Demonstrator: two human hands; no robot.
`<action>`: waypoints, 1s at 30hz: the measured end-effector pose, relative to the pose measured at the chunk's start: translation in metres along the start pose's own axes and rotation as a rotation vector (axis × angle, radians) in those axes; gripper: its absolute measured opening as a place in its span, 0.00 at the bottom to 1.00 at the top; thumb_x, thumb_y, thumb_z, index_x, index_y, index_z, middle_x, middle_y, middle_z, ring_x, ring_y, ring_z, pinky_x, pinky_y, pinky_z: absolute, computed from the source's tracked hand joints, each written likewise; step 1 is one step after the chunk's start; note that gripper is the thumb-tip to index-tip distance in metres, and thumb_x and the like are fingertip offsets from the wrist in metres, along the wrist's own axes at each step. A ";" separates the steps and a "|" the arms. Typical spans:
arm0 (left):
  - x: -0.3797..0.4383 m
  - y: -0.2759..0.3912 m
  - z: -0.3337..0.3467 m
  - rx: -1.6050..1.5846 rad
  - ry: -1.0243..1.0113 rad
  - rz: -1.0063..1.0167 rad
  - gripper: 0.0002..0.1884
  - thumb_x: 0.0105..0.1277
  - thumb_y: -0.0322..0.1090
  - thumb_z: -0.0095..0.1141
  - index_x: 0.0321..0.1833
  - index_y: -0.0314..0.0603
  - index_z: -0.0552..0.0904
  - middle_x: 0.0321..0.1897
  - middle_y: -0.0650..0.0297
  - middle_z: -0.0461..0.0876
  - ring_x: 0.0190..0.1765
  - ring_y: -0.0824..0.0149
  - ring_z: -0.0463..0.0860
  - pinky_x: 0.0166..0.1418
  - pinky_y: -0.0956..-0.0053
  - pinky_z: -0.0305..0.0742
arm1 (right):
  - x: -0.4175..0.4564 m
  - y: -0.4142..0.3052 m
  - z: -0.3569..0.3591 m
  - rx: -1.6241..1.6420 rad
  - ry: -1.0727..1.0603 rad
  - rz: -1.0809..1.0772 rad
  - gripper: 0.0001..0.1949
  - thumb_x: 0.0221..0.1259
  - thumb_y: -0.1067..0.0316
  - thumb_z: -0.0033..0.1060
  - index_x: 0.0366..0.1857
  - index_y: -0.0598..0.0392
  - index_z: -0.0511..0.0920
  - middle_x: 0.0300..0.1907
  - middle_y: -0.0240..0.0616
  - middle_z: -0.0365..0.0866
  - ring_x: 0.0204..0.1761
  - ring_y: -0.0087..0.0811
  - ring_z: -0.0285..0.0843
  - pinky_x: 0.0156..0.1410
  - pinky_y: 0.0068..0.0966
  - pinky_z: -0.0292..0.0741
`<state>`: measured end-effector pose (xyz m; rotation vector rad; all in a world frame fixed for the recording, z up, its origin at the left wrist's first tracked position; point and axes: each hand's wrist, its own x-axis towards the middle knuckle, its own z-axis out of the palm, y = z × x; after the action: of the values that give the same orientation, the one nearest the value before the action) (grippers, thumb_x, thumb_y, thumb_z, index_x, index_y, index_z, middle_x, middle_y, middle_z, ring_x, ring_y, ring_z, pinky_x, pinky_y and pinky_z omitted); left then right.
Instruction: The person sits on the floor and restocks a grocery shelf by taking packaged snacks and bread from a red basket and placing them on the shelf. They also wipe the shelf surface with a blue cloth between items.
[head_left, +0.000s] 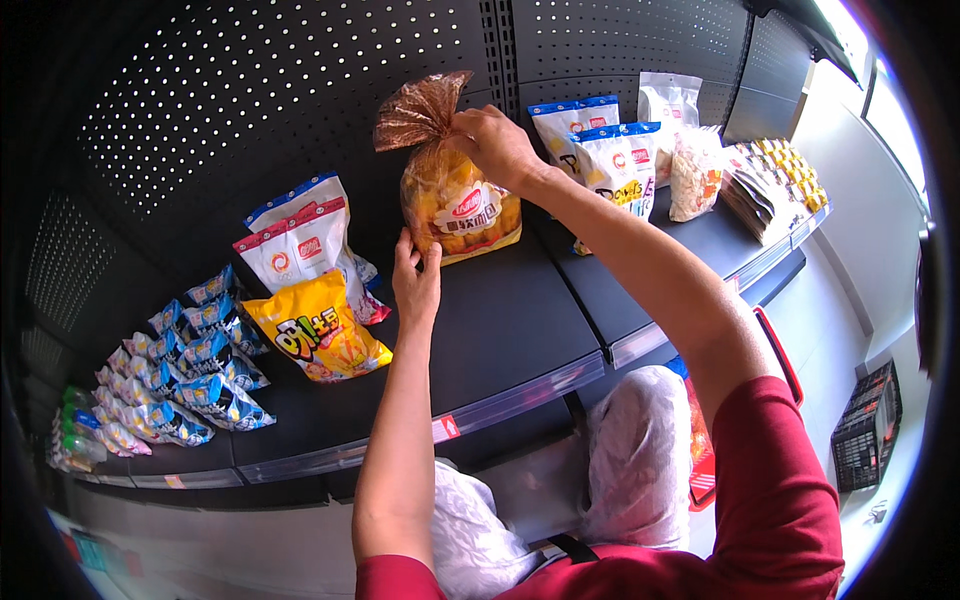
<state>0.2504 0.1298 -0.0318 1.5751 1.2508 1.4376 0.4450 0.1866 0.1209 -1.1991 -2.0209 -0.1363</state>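
Observation:
A transparent bag of bread (469, 199) with a red-and-white label stands on the black shelf (487, 322) against its back panel. My right hand (499, 146) grips the bag just below its gathered neck, where the brown-tinted top (420, 112) fans out to the left. Lower down, my left hand (418, 281) holds the bag's left bottom corner, thumb at the front. Its other fingers are partly hidden along the side. Left of that hand, a yellow snack bag (322, 326) leans before white snack bags (296, 244) with red and blue top strips.
Small blue-and-white snack bags (217, 397) fill the shelf's left. White snack bags (619, 169) with blue top strips stand right, partly behind my right forearm. Farther right are a clear food bag (696, 176) and yellow packs (795, 172). A black crate (866, 427) sits on the floor.

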 end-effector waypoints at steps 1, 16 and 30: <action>0.000 0.002 0.003 0.022 -0.006 -0.001 0.35 0.75 0.47 0.55 0.79 0.38 0.60 0.73 0.45 0.69 0.73 0.50 0.72 0.76 0.61 0.68 | 0.001 0.004 0.002 0.004 0.018 0.018 0.11 0.69 0.59 0.59 0.46 0.54 0.82 0.49 0.41 0.83 0.57 0.48 0.75 0.63 0.43 0.75; 0.001 -0.010 0.011 -0.151 0.007 -0.108 0.33 0.73 0.32 0.60 0.77 0.33 0.62 0.73 0.44 0.68 0.71 0.51 0.74 0.73 0.61 0.70 | -0.137 0.062 0.065 0.594 0.224 0.587 0.27 0.73 0.60 0.57 0.72 0.59 0.66 0.63 0.57 0.77 0.63 0.44 0.79 0.67 0.34 0.76; -0.002 -0.012 0.011 -0.131 0.014 -0.133 0.32 0.72 0.29 0.58 0.77 0.35 0.62 0.70 0.44 0.71 0.70 0.53 0.74 0.74 0.61 0.69 | -0.145 0.056 0.073 0.686 0.064 0.574 0.31 0.69 0.62 0.59 0.74 0.58 0.63 0.58 0.55 0.81 0.58 0.42 0.83 0.64 0.33 0.78</action>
<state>0.2583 0.1336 -0.0453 1.3719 1.2196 1.4180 0.4863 0.1482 -0.0411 -1.2241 -1.4011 0.7283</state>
